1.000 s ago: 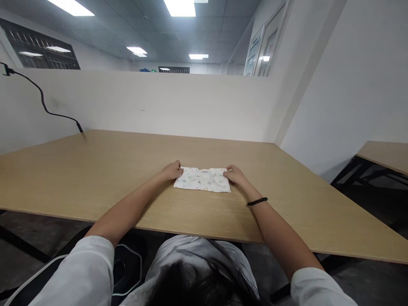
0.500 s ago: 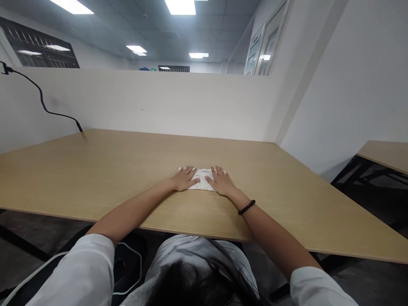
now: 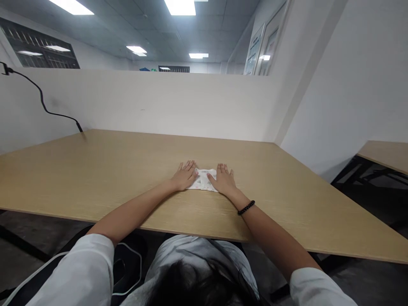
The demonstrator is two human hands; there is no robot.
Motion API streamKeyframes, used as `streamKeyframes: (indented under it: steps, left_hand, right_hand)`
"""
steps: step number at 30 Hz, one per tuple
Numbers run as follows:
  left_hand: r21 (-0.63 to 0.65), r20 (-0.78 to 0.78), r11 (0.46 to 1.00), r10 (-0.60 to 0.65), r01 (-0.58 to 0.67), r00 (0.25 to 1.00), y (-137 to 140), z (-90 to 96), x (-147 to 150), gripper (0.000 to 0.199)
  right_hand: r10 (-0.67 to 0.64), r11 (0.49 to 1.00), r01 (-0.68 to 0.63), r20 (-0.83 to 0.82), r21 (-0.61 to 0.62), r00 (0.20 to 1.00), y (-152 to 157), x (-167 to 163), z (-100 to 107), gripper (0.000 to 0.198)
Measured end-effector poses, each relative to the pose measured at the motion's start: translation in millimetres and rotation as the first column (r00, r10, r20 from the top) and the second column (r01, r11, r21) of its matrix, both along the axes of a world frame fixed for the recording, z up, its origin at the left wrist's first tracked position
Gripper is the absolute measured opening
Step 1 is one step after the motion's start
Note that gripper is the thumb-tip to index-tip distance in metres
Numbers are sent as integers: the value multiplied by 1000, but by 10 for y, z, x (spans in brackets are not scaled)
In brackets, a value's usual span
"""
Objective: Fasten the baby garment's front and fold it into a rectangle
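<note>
A small white folded cloth or sheet with a faint printed pattern [image 3: 202,181] lies flat on the wooden table [image 3: 143,157]. On its left side rests my left hand [image 3: 185,176], fingers stretched out and pointing away from me. My right hand [image 3: 224,179] lies over the right side, also with fingers extended and the thumb toward the middle. Both palms hide the piece's outer ends. Whether it is fabric or paper, I cannot tell. A black beaded bracelet [image 3: 246,207] circles my right wrist.
A low white partition [image 3: 178,104] rises behind the table. At the back left, a black cable [image 3: 44,106] runs down to the tabletop. Another table [image 3: 385,154] stands to the right. A white cord [image 3: 140,263] hangs below the front edge at left.
My hands have turned slightly, with the fingers drawn closer together. The left fingertips reach a little farther forward, and more of the white piece's print shows between the hands.
</note>
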State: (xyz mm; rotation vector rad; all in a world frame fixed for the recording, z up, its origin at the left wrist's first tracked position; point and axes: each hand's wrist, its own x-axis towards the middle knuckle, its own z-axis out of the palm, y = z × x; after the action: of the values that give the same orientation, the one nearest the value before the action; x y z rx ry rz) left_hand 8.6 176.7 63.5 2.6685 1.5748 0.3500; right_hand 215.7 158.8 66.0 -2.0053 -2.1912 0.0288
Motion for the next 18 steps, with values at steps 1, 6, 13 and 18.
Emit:
streamKeyframes:
  steps: [1, 6, 13, 18]
  left_hand:
    - [20, 6, 999, -30, 30, 1000, -14, 7, 18, 73]
    - [-24, -42, 994, -107, 106, 993, -100, -38, 119, 81]
    - [-138, -99, 988, 55, -69, 994, -84, -63, 101, 86]
    - [-184, -83, 967, 164, -177, 983, 26, -25, -22, 89]
  right_hand:
    - [31, 999, -31, -2, 18, 1000, -3, -14, 1, 83]
    - [171, 985, -169, 32, -34, 985, -47, -89, -37, 69]
    - [50, 988, -43, 43, -151, 998, -32, -11, -27, 69]
    - [-66, 978, 73, 41, -197, 997, 40, 118, -20, 66]
